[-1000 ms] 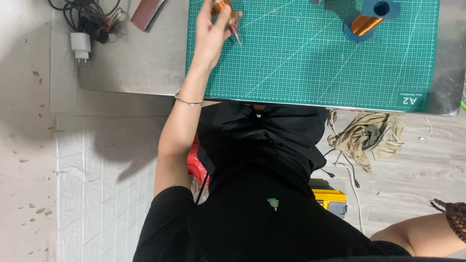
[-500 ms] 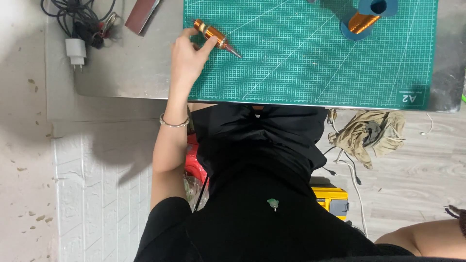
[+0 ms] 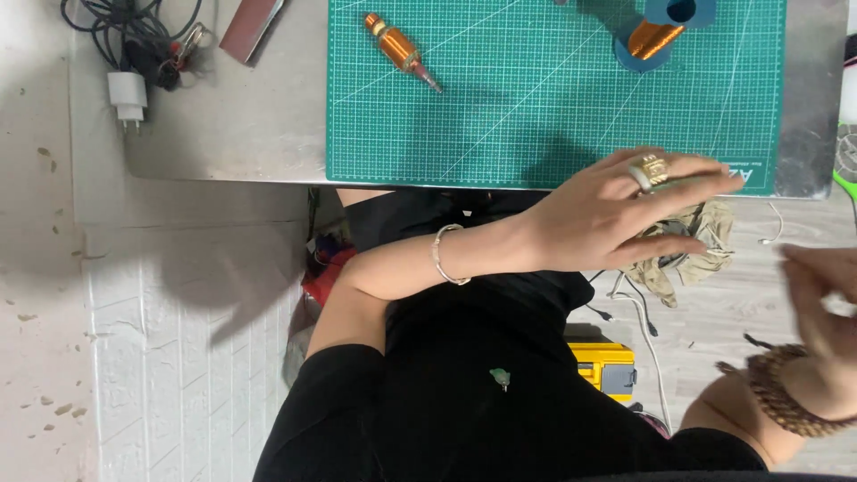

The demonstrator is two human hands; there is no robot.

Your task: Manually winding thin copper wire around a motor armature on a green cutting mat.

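My left hand [image 3: 625,210] reaches across my body to the front right corner of the green cutting mat [image 3: 536,116]. Its fingers are stretched out, a ring on one, and it holds nothing. A silver bracelet sits on that wrist. My right hand [image 3: 826,303] is blurred at the right edge, below the table, with a wooden bead bracelet on the wrist. A copper-wound rotor with a thin shaft [image 3: 402,49] lies alone on the mat's far left. A blue spool of copper wire [image 3: 661,31] stands at the mat's far edge.
The mat lies on a metal table [image 3: 241,134]. A white charger [image 3: 128,94], tangled cables [image 3: 125,36] and a brown strip [image 3: 253,27] sit at its left. A crumpled cloth [image 3: 705,259] and a yellow box [image 3: 603,368] are on the floor.
My left hand let go of the copper rotor, which now lies on the mat, and swept right to the mat's front right corner. My right hand came into view.
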